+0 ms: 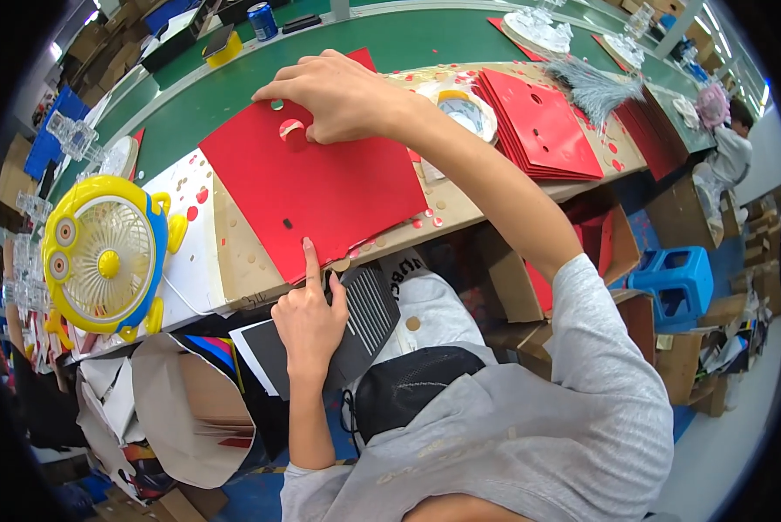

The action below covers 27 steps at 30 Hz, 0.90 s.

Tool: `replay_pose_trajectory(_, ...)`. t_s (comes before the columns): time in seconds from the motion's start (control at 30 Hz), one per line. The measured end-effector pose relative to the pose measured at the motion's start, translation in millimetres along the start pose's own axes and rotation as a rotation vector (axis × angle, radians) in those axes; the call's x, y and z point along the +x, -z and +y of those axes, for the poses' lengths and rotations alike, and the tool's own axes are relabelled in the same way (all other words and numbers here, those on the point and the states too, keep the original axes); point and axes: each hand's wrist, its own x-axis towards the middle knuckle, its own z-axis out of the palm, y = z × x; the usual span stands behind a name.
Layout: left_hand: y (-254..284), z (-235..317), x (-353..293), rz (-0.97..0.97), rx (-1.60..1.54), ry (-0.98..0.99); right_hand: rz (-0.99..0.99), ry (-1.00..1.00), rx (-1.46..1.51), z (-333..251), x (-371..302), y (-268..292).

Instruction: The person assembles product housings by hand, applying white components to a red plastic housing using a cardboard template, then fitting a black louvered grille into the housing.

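A large red card sheet (338,196) lies on the work table in front of me, with round holes near its far edge and a small dark slot lower down. My right hand (334,94) reaches across and grips the sheet at its far edge, fingers over the edge and thumb beside a round hole. At the near edge, my left hand (310,317) touches the sheet with a stretched index finger, close to the small slot. Its thumb stands apart and nothing is in that hand. To the right rests a stack of red punched cards (543,126).
A yellow and blue character-shaped fan (103,261) stands at left. A roll of tape (467,115) and silvery tinsel strands (595,87) lie beyond my right arm. Red and brown punched discs litter the table (234,252). Behind runs a green conveyor (408,39); a blue stool (673,283) stands at right.
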Motion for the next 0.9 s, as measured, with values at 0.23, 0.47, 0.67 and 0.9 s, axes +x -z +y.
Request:
replay_pose_trajectory(0.23,0.9,-1.1,-3.4,0.041,-0.007,-0.012,0.063,-0.04,0.151,-0.8,-0.6,9.6)
replay_pose_trajectory(0.47,19.9,-2.5,-18.8,0.135,-0.311,-0.283,0.214,-0.149,-0.238,9.8,-10.6,28.7)
replay_pose_trajectory(0.67,45.0,-7.1,-41.3,0.104,-0.491,-0.442,0.153,-0.238,-0.363,175.8,-64.2,121.7)
replay_pose_trajectory(0.9,18.6,-2.8,-9.3,0.053,-0.629,-0.27,0.033,-0.859,0.055,308.6,-217.3,87.1)
